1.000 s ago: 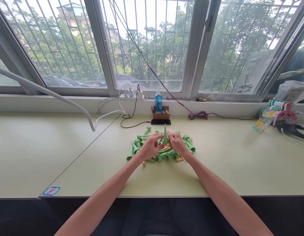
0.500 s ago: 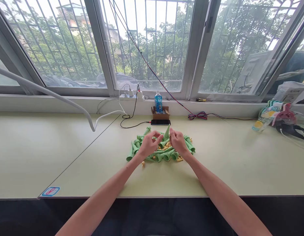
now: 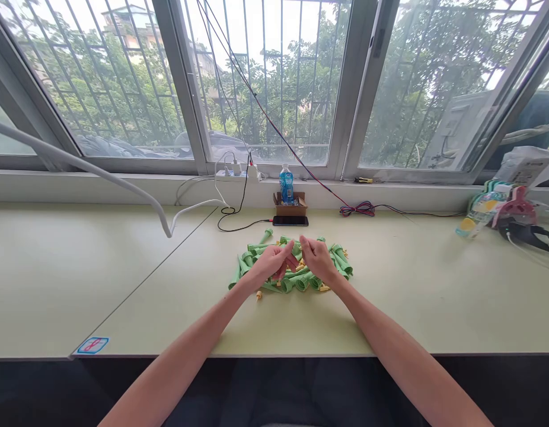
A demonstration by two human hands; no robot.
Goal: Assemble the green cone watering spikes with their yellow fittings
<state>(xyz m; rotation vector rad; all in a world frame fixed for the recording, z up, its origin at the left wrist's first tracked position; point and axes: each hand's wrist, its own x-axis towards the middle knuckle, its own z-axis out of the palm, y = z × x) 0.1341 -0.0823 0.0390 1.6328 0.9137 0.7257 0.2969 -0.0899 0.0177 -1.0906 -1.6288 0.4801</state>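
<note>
Left hand: the left hand [image 3: 274, 262] is hovering over the left-centre of the pile, palm turned right; its grip is standing apart, the thumb lying above loosely bent fingers.
Right hand: the right hand [image 3: 318, 256] is facing it just to the right, fingers curling inward and thumb pointing far; whether its grip is clamping anything I cannot tell, since the fingers are hiding the inside.
Between the hands: a bit of green is showing, but I cannot tell whether it is being held or lying behind.
Green cones: the green cones [image 3: 343, 261] are lying heaped in the middle of the worktop [image 3: 425, 279], below and around both hands, several turning their open ends toward the near edge.
Yellow pieces: small yellow pieces [image 3: 324, 287] are lying among the cones, and one loose yellow piece [image 3: 259, 295] is resting just off the pile's near left side.
Phone: a dark phone [image 3: 290, 221] is lying beyond the pile, a black cable [image 3: 248, 228] running from its left end.
Cardboard box: a small open box [image 3: 291, 210] is sitting just beyond the phone, a blue bottle [image 3: 286, 185] standing upright at it.
Cable bundle: a coiled red-and-black cable [image 3: 358, 209] is lying to the far right of the box.
</note>
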